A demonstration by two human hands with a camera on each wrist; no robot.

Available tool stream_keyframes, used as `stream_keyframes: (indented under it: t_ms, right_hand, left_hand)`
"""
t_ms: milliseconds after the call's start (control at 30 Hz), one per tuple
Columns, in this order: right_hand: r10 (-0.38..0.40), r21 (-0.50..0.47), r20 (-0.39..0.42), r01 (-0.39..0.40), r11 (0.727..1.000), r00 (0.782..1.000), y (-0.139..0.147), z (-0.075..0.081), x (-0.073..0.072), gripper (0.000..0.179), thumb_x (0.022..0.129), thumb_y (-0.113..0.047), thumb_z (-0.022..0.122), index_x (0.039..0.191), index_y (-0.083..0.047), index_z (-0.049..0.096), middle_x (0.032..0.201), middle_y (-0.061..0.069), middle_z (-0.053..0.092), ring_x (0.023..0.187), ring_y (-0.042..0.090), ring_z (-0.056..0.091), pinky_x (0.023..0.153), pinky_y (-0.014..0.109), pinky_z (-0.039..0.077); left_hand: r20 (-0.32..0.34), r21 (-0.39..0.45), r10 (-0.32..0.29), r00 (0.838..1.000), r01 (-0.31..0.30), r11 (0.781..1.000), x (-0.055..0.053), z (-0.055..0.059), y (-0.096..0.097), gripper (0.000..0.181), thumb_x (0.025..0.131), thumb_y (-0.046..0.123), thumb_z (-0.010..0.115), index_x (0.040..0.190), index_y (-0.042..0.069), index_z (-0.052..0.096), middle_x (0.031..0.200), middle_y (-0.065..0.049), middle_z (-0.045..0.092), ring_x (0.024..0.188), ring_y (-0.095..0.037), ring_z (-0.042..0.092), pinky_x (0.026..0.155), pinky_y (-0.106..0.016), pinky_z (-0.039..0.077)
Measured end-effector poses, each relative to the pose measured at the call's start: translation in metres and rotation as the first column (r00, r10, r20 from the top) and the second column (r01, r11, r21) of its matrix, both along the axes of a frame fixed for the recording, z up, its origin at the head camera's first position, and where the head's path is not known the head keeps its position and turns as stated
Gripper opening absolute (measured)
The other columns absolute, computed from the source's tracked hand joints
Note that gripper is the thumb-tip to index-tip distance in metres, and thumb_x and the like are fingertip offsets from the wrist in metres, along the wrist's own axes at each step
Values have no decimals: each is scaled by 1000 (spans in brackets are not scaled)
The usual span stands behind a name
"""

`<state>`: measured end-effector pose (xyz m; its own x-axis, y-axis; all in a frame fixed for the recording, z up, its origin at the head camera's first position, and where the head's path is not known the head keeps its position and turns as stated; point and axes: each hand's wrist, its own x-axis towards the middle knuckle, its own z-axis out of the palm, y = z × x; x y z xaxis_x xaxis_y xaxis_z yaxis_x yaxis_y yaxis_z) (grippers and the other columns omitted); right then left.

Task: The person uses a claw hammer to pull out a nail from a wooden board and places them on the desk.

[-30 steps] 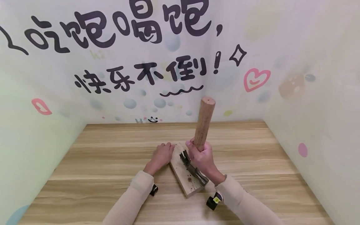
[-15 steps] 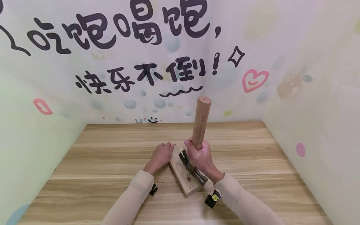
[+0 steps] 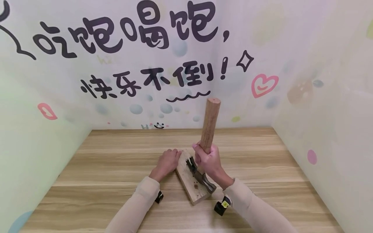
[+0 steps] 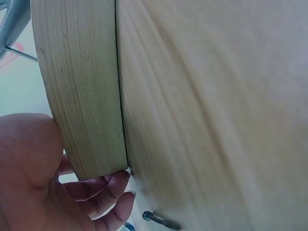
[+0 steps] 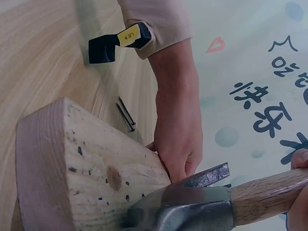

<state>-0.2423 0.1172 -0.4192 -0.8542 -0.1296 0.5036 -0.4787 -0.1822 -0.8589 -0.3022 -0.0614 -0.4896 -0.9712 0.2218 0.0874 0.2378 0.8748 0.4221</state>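
A pale wooden block (image 3: 190, 186) lies slantwise on the table, with a round knot and several small dark holes in its top face. Its far end is in my left hand (image 3: 167, 164), fingers curled round the end in the left wrist view. My right hand (image 3: 210, 161) grips a claw hammer by its wooden handle (image 3: 210, 124), which stands nearly upright. The steel hammer head (image 3: 201, 177) is low over the block, claws toward the far end and striking face toward me. In the right wrist view the hammer head (image 5: 192, 209) hides part of the block.
Two dark nails (image 5: 126, 114) lie on the table beside the block in the right wrist view. Another dark nail (image 4: 161, 220) shows near my left fingertips. A black wrist camera (image 3: 222, 207) hangs under my right cuff. Printed white walls enclose the wooden table (image 3: 116, 155) at back and sides.
The top of the hammer handle has tipped slightly left, then a little back to the right. My left hand and the block hold their place.
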Motion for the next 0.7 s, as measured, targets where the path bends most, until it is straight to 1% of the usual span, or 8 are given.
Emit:
stream_keyframes:
  t_ms: [167,267,367,433,567,700]
  right_hand:
    - [35,-34,12,-35,999,999,3,9,4,25,98,-5,54,80,10,46,50,20,35,39,24,32,37,25,29]
    - [62,-58,22,-61,996,998,5,16,8,26,98,-5,54,80,10,44,50,15,35,40,19,32,38,23,27]
    - [90,-82,32,-87,993,995,8,23,11,27,97,-8,55,79,8,43,50,7,36,41,12,34,37,24,25]
    - [113,-100,31,-109,989,993,9,27,13,28,97,-9,56,78,7,41,51,4,36,42,10,33,36,26,23]
    - [156,-116,9,-154,981,988,13,33,16,27,97,-9,55,77,4,41,51,7,32,41,14,29,35,31,18]
    - [170,-116,-16,-170,979,985,14,37,18,24,97,-7,54,76,-1,43,51,9,31,40,18,27,35,33,18]
  left_hand:
    - [-30,-14,10,999,-11,1000,2,2,-1,35,106,32,46,106,3,64,98,-19,66,93,-35,64,80,-49,53]
    - [-58,-26,4,998,-6,1000,4,6,-2,30,104,32,50,103,5,64,95,-16,65,89,-33,64,74,-47,53]
    - [-86,-29,-2,996,0,1000,8,12,-4,29,103,33,53,102,6,64,95,-15,66,87,-32,64,72,-46,53]
    - [-109,-38,-4,994,-1,999,11,15,-6,29,102,33,55,102,6,64,95,-14,66,87,-31,63,71,-46,53]
    - [-177,-58,-8,984,-3,998,17,19,-10,25,99,31,59,103,7,66,96,-14,67,89,-31,62,70,-46,53]
    - [-245,-58,-15,969,1,998,24,25,-13,21,96,27,63,99,7,67,92,-14,67,85,-32,62,66,-46,52]
